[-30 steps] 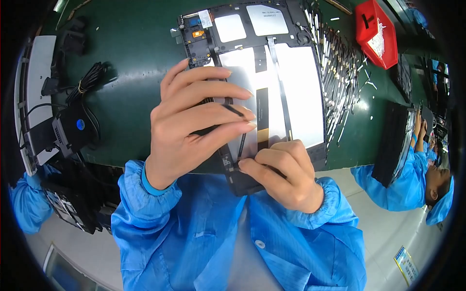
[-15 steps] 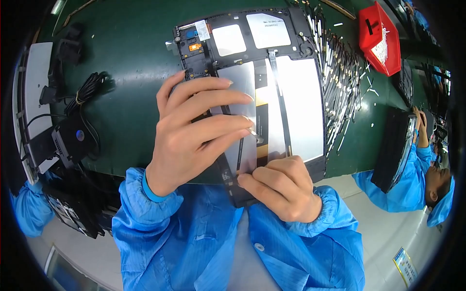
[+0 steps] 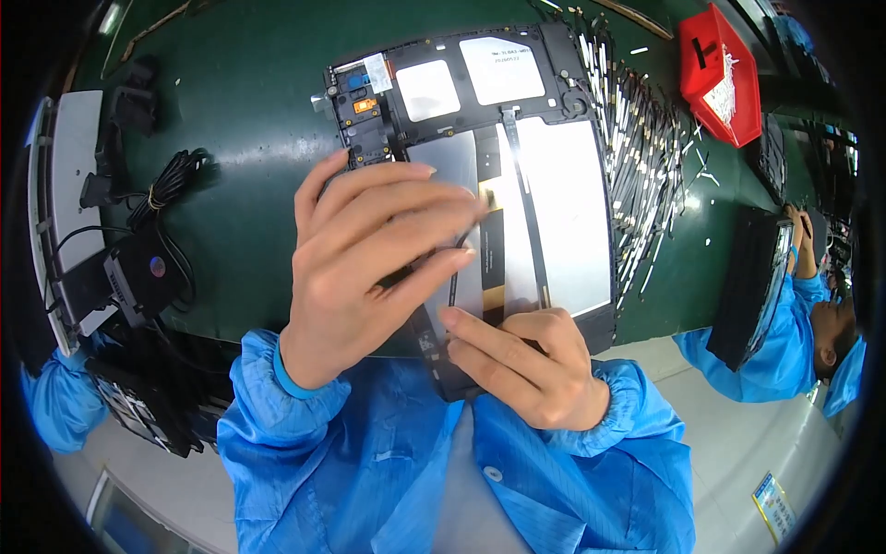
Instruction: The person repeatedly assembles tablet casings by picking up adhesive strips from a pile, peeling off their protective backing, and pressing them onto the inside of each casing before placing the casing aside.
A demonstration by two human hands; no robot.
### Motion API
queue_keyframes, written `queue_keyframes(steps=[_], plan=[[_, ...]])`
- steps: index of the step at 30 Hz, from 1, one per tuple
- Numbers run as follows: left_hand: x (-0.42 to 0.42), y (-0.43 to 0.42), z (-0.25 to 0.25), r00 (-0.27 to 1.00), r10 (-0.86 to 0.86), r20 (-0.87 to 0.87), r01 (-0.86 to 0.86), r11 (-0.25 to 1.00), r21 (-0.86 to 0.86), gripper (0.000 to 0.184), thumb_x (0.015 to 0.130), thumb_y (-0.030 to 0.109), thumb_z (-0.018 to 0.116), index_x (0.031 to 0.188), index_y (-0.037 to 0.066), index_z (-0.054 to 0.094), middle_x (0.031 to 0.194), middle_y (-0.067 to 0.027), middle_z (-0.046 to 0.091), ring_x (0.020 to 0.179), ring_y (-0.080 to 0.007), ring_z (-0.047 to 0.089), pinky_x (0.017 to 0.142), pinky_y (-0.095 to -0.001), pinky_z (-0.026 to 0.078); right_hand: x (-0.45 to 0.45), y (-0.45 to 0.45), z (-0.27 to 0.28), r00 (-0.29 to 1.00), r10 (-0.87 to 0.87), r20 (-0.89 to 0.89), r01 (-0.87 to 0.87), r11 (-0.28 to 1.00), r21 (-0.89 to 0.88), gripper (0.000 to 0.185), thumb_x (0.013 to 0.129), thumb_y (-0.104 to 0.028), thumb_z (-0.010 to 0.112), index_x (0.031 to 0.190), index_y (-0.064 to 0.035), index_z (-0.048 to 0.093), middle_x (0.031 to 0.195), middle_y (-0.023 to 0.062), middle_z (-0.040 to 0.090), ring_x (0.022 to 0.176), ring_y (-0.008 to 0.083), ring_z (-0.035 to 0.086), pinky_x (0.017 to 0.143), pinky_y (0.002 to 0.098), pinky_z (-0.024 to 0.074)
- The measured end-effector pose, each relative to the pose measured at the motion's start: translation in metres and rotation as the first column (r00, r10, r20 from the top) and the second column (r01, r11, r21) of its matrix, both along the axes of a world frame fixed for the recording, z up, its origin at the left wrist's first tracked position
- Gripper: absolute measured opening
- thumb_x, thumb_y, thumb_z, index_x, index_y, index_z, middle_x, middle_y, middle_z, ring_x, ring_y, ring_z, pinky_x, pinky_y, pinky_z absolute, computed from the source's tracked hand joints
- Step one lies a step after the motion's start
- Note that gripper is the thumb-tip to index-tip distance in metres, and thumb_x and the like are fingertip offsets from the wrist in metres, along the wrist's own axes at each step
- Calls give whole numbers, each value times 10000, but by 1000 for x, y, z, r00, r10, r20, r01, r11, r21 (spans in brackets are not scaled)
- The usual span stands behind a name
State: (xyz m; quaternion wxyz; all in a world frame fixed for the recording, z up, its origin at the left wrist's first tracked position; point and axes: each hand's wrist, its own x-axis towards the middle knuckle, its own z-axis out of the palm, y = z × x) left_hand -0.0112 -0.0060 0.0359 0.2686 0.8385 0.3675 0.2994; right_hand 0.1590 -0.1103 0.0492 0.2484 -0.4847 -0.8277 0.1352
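An opened flat device (image 3: 434, 51), perhaps a tablet, has a black frame, silver panels and a dark central strip. My left hand (image 3: 355, 249) reaches over its left side, with fingers spread and the thumb apart from the forefinger; the fingertips are slightly blurred. A thin black strip (image 3: 454, 277) runs down the silver panel below those fingertips. At the lower edge, my right hand (image 3: 531, 365) is closed, its forefinger tip touching the panel by the strip's lower end. Whatever its curled fingers hold is hidden. A slim flat cable (image 3: 529, 185) crosses the device's middle.
Many thin black-and-white strips (image 3: 641, 157) lie piled right of the device. A red bin (image 3: 724, 78) with small white pieces stands beyond. At left are a coiled black cable (image 3: 171, 180) and a black adapter (image 3: 138, 272). A co-worker (image 3: 766, 323) holds a dark panel at right.
The device has shifted slightly left. My left forefinger has moved up, away from the thumb, where they were close together before. My right forefinger has stretched a little upward along the panel.
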Motion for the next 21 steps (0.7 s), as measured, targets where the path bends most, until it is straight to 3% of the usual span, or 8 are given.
queue_keyframes(steps=[1, 3, 6, 10, 11, 17, 20, 21], plan=[[2, -1, 0, 1000, -2, -1, 2, 1000, 2, 277, 655, 121, 761, 923, 110, 693, 1019, -54, 657, 1062, -212, 554, 1013, -451, 280, 1, 0, 0, 1000, -2, -1, 2, 1000, 2, 186, 665, -108, 634, 842, -60, 661, 1140, 52, 619, 765, 137, 502, 620, 230, 418], [6, -5, -2, 967, 167, 194, -106, 952, -287, 324, 677, 170, 745, 995, 134, 686, 1111, -48, 615, 1089, -222, 532, 1020, -422, 250, 1, 1, 1, 1000, 9, 2, -9, 1000, -14, 177, 667, -114, 633, 834, -65, 660, 1125, 48, 626, 770, 135, 502, 623, 227, 417], [-11, -17, -14, 971, 80, 225, -54, 991, -121, 359, 719, 277, 704, 1055, 154, 670, 1205, -105, 553, 1124, -280, 501, 1029, -439, 224, 1, 2, 6, 1000, 2, -3, -2, 999, -39, 159, 683, -125, 636, 830, -70, 663, 1124, 45, 627, 776, 136, 505, 627, 227, 416], [-26, -42, -14, 984, 14, -176, -1, 997, 78, 425, 861, 565, 419, 1046, 295, 690, 1269, -104, 503, 1242, -307, 324, 1055, -438, 133, -1, -1, 4, 1000, -7, 6, 7, 1000, -17, 136, 707, -127, 633, 828, -74, 665, 1128, 51, 627, 784, 138, 509, 631, 228, 418], [-30, -45, -14, 951, 18, -309, 22, 992, 125, 552, 871, 642, 296, 1020, 299, 702, 1277, -165, 468, 1251, -363, 306, 1045, -509, 156, -2, -2, 5, 1000, -6, 27, 7, 1000, -27, 139, 713, -123, 633, 838, -71, 664, 1135, 53, 623, 788, 141, 514, 638, 229, 421], [-15, -16, -3, 935, 50, -352, -4, 992, 129, 686, 868, 673, 169, 1020, 273, 704, 1276, -175, 474, 1235, -361, 340, 1045, -500, 157, 6, 7, 28, 999, 36, -1, -36, 993, -114, 185, 716, -115, 646, 888, -46, 654, 1094, 97, 614, 741, 175, 532, 604, 244, 447], [-7, 10, -10, 984, 32, -175, -16, 995, 96, 543, 873, 628, 325, 1067, 270, 686, 1326, -151, 443, 1246, -349, 328, 1050, -484, 125, 17, 3, 31, 981, -4, -192, -33, 982, -187, 270, 728, -159, 665, 964, -29, 641, 965, 103, 606, 649, 187, 527, 547, 255, 451], [-5, 13, -14, 992, 40, -122, -29, 996, 90, 386, 842, 532, 493, 1042, 272, 698, 1373, -159, 392, 1278, -380, 290, 1050, -519, 110, 18, 1, 31, 952, -68, -297, 1, 975, -220, 335, 743, -202, 679, 1022, -23, 631, 867, 93, 598, 593, 184, 516, 517, 260, 448]])
